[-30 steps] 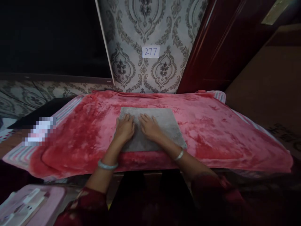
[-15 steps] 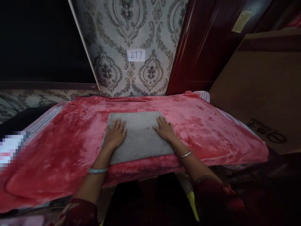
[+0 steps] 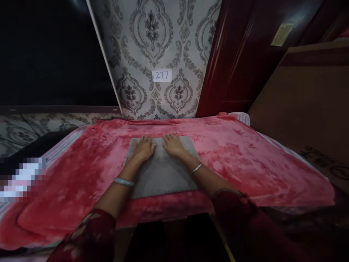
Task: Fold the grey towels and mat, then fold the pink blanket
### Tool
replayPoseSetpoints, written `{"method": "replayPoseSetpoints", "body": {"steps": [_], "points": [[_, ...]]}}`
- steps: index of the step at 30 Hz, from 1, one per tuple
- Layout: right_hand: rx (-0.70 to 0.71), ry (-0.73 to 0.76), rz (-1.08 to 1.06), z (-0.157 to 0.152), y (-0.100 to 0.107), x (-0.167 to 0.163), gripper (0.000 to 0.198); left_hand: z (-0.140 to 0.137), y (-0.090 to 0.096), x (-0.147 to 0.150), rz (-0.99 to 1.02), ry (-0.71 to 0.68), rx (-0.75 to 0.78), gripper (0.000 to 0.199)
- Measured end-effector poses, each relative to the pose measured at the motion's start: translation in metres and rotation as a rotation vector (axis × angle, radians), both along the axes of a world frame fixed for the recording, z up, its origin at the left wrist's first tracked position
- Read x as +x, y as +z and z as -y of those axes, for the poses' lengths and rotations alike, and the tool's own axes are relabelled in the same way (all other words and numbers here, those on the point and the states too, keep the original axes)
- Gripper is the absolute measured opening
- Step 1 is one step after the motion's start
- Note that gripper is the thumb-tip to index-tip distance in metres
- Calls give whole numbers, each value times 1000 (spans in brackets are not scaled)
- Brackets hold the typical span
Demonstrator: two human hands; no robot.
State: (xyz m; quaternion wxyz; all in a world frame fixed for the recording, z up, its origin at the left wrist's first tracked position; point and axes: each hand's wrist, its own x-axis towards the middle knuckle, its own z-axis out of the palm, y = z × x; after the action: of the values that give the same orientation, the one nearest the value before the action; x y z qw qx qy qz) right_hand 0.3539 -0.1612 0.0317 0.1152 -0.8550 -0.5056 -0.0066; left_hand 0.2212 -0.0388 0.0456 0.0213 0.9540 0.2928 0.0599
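Note:
A grey plush cloth [image 3: 166, 178], roughly rectangular, lies flat on a red and pink fleece blanket [image 3: 229, 153]. My left hand [image 3: 144, 148] rests palm down on the cloth's far left part, fingers stretched toward its far edge. Close by on the right, my right hand [image 3: 173, 145] also lies flat near that far edge, its fingertips about at the border. Neither hand grips anything. A light bangle circles my left wrist, and a thin silver one my right.
A patterned wall with a paper label [image 3: 162, 75] reading 277 rises behind the blanket. At the left stands a large dark screen [image 3: 54, 54]. A dark red door [image 3: 240, 54] and a big cardboard box [image 3: 305, 105] are on the right.
Both hands have slid over the cloth to its far edge and closer together, the right one moving left from the right side. The camera view has shifted slightly.

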Motion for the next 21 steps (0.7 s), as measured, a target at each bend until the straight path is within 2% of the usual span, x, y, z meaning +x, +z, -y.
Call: {"method": "replayPoseSetpoints", "body": {"steps": [4,8,13,16,21], "points": [[41,-36,-29,-16,-20,1,55,-5,-20,15,-24,8,4,57],[76,-169,-44,1,-33,28,53,-10,-35,15,-32,2,10,58],[74,-433,-122,34,-38,71,52,-9,-32,15,-55,5,3,59],[96,-471,-147,46,-40,80,55,-7,-29,16,-61,14,2,59],[169,-536,-153,54,-36,75,60,-7,-30,15,-41,2,5,59]]}}
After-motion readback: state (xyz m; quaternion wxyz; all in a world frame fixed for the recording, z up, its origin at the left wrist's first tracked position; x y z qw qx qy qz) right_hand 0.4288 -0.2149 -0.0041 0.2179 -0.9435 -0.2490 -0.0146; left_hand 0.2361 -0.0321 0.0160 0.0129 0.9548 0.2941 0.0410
